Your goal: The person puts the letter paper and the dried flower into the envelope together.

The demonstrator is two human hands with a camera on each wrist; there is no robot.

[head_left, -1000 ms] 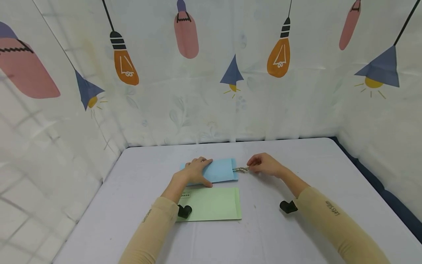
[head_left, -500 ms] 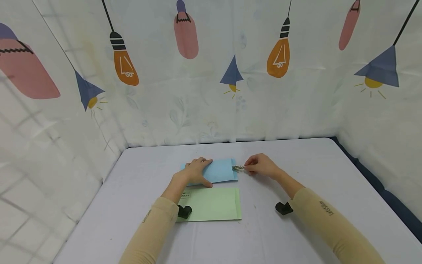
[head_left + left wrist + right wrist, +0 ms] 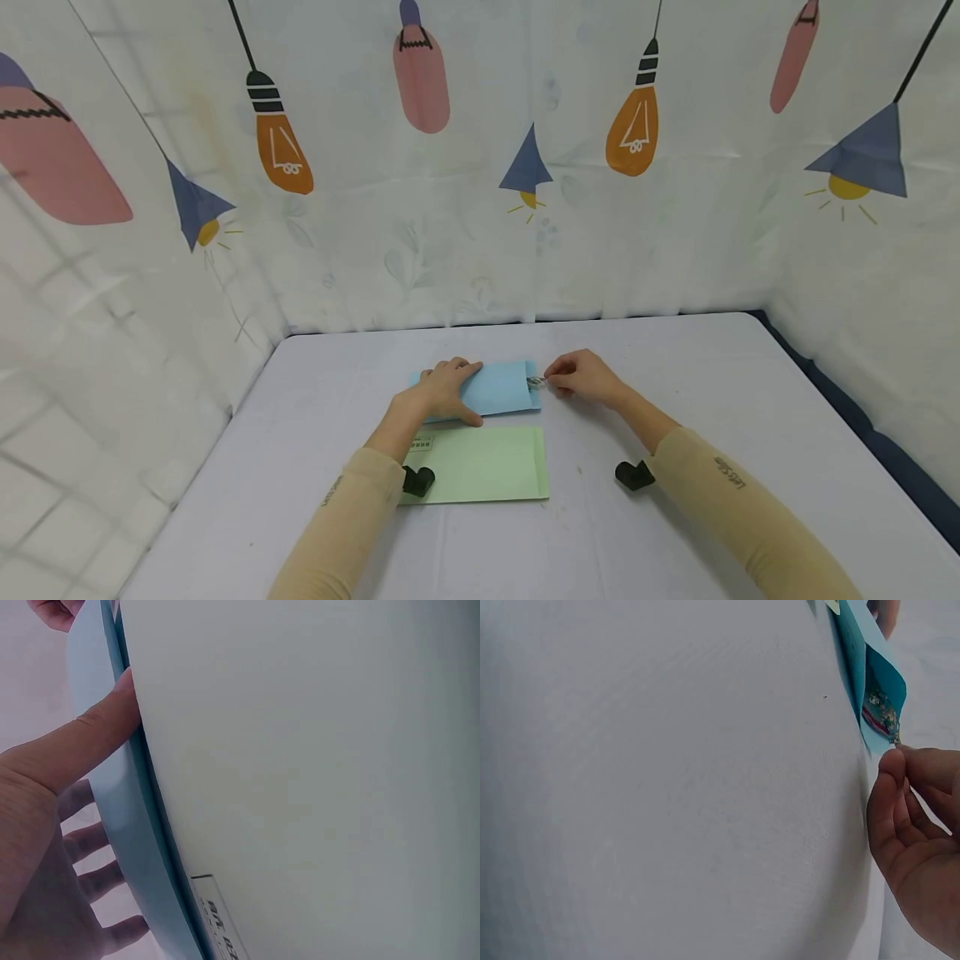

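Observation:
A light blue envelope (image 3: 501,388) lies on the table with its mouth toward the right. My left hand (image 3: 447,392) spans its left part, thumb along the near edge and fingers at the far edge, as the left wrist view also shows. My right hand (image 3: 588,379) pinches the end of a slim, silvery, speckled strand (image 3: 536,383) right at the envelope's mouth. In the right wrist view the mouth gapes, and the multicoloured, partly red body of the strand (image 3: 881,711) lies inside it. Its inner part is hidden by the paper.
A pale green envelope (image 3: 480,462) with a small printed box lies just in front of the blue one, partly under my left forearm. The white table (image 3: 600,542) ends at a patterned curtain (image 3: 465,275) behind. Black wrist cameras (image 3: 633,475) hang by both sleeves.
My right hand has moved left toward the blue envelope, and the strand has slid further into its mouth, so less shows outside. The left hand stays in place on the envelope.

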